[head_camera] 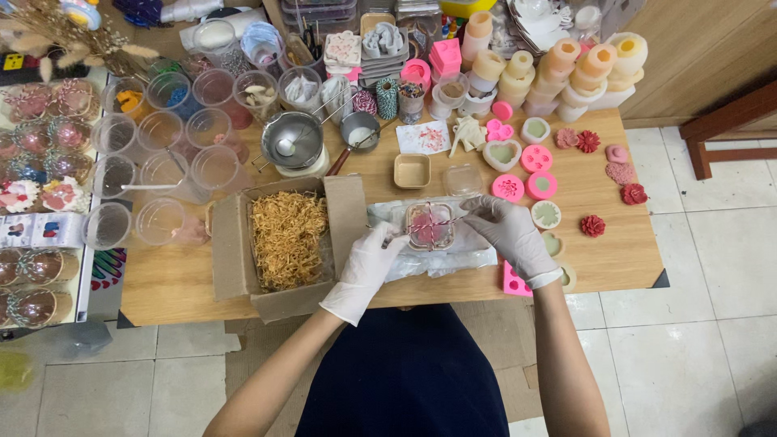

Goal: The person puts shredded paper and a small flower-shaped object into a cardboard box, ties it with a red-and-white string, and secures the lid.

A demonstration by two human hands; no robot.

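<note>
A small clear square box (429, 225) with a pink and red flower-shaped piece inside lies on crinkled clear wrap (477, 257) on the wooden table (615, 251). Red and white twine crosses the box. My left hand (368, 267), in a white glove, pinches the twine at the box's left side. On the right side my right hand (508, 231), also gloved, pinches the other end. Both hands touch the box's edges.
An open cardboard box (283, 243) of tan shredded filler sits left of the hands. Several clear plastic cups (162, 174) stand further left. Pink silicone moulds (518, 174), red flower pieces (592, 225), a metal pot (291, 142) and twine spools (387, 97) lie behind.
</note>
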